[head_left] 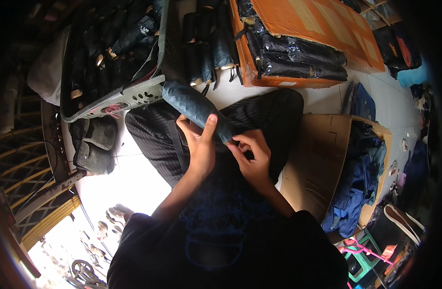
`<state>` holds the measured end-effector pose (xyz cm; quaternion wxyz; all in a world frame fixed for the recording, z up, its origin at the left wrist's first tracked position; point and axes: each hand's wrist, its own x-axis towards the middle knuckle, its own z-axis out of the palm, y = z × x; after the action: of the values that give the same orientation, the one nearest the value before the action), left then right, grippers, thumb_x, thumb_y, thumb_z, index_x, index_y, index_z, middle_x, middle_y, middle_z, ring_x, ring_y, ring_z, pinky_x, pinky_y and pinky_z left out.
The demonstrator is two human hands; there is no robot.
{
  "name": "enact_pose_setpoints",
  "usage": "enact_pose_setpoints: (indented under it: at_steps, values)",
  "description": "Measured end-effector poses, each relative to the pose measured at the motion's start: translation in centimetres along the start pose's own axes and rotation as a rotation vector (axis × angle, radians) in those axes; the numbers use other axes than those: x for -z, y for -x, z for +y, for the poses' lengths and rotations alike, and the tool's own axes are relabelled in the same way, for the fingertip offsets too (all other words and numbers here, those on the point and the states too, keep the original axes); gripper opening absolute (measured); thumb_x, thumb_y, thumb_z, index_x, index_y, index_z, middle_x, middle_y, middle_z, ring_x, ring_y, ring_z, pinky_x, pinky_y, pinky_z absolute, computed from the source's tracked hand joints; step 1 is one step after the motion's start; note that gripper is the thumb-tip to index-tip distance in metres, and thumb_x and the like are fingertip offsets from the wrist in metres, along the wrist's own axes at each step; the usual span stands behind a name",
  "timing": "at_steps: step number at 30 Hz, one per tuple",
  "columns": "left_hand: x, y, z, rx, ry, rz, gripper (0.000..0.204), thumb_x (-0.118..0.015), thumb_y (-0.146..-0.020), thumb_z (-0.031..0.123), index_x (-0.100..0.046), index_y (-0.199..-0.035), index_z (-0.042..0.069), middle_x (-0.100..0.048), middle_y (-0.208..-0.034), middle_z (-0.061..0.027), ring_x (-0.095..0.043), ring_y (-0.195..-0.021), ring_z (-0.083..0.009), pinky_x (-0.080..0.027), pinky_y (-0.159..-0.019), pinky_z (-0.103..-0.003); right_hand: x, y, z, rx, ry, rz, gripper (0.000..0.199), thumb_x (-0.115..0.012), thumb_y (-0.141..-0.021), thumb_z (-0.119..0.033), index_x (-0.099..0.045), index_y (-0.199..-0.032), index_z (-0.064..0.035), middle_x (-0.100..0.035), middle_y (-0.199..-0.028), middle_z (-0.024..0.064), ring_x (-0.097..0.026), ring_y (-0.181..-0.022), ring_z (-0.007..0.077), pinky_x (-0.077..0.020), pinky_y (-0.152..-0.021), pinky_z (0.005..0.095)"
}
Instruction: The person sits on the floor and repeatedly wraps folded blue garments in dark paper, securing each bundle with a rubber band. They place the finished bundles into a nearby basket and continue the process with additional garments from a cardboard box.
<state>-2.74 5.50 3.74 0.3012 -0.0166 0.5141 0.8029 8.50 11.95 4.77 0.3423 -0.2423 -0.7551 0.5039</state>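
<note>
A dark blue-grey cloth cylinder, which looks like a folded umbrella [197, 107], lies slantwise above my lap. Its far end points up and left, close to the corner of the grey crate. My left hand [200, 139] grips it round the middle, thumb on top and fingers behind. At the near end, my right hand [252, 153] pinches the tip between thumb and fingers. A small pale spot shows at that tip; what exactly the fingers hold there is too small to make out.
A grey plastic crate [134, 99] of similar dark bundles stands at upper left. More folded umbrellas [223, 50] lie beside an orange carton [298, 81] packed with wrapped bundles. On my right is a brown box [317, 159] of blue cloth. Dark shoes [94, 156] sit at left.
</note>
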Motion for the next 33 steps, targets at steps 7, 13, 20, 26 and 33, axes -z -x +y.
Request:
enact_pose_setpoints:
  at_steps: [7, 13, 20, 26, 33]
  values:
    - [0.0, 0.2, 1.1, 0.202, -0.082, 0.011, 0.066, -0.069, -0.087, 0.031, -0.029, -0.131, 0.002, -0.045, -0.120, -0.0135, -0.046, -0.110, -0.0201, -0.038, -0.097, -0.034, 1.5, -1.5, 0.9, 0.042, 0.004, -0.317, 0.029, -0.077, -0.068, -0.003, -0.065, -0.095, -0.0036, -0.062, -0.094, 0.0111, -0.062, -0.086, 0.0280, -0.0503, -0.075, 0.0345]
    - [1.0, -0.1, -0.2, 0.364, -0.102, -0.006, 0.084, -0.066, -0.086, 0.045, -0.024, -0.139, -0.005, -0.045, -0.129, -0.0170, -0.045, -0.118, -0.0221, -0.037, -0.100, -0.033, 1.6, -2.1, 1.4, 0.240, 0.146, -0.313, 0.026, -0.073, -0.069, 0.001, -0.064, -0.094, -0.0006, -0.062, -0.091, 0.0104, -0.061, -0.083, 0.0272, -0.0504, -0.073, 0.0365]
    - [1.9, -0.6, -1.1, 0.468, -0.133, -0.010, 0.096, -0.069, -0.082, 0.050, -0.019, -0.140, -0.007, -0.042, -0.132, -0.0198, -0.044, -0.121, -0.0256, -0.037, -0.101, -0.035, 1.4, -1.6, 2.7, 0.320, 0.238, -0.312, 0.026, -0.068, -0.068, 0.008, -0.064, -0.093, 0.0002, -0.060, -0.089, 0.0104, -0.060, -0.081, 0.0262, -0.0494, -0.071, 0.0365]
    - [2.5, -0.7, -2.9, 0.572, -0.185, 0.033, 0.110, -0.070, -0.078, 0.056, -0.010, -0.142, -0.010, -0.034, -0.139, -0.0236, -0.037, -0.129, -0.0288, -0.033, -0.105, -0.037, 1.6, -2.0, 3.0, 0.455, 0.326, -0.329, 0.025, -0.068, -0.069, 0.005, -0.065, -0.093, -0.0013, -0.061, -0.090, 0.0097, -0.061, -0.082, 0.0246, -0.0486, -0.068, 0.0337]
    - [4.6, -1.9, -5.5, 0.618, -0.057, 0.096, 0.100, -0.069, -0.080, 0.053, -0.016, -0.140, -0.006, -0.033, -0.138, -0.0206, -0.035, -0.128, -0.0277, -0.031, -0.105, -0.037, 1.4, -1.5, 3.5, 0.332, 0.316, -0.329, 0.027, -0.068, -0.067, 0.010, -0.066, -0.092, -0.0001, -0.064, -0.090, 0.0105, -0.064, -0.080, 0.0257, -0.0524, -0.070, 0.0355]
